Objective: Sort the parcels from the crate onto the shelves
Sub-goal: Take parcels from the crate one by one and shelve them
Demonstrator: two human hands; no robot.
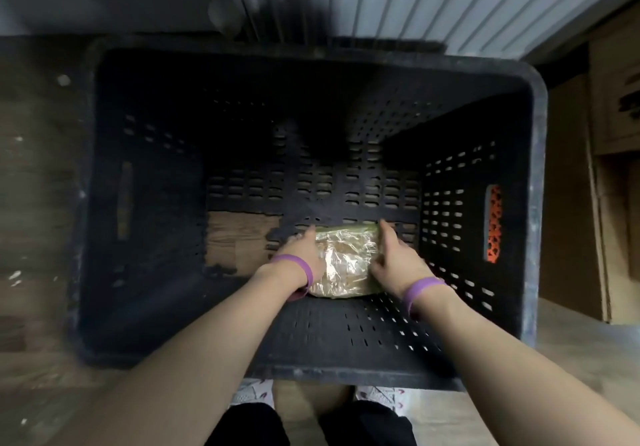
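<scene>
A big black perforated crate (533,203) fills the view from above. On its floor lies a single parcel (346,258), brownish and wrapped in shiny clear film with a green edge. My left hand (301,251) presses against the parcel's left side. My right hand (394,258) grips its right side, fingers along the edge. Both wrists wear purple bands. The parcel rests on the crate floor between the two hands.
A hole in the crate floor (239,241) left of the parcel shows wooden flooring. An orange handle opening (493,224) is in the right wall. Cardboard boxes (613,106) stand at the right, a ribbed white wall (433,2) behind. My feet (252,393) show below the crate.
</scene>
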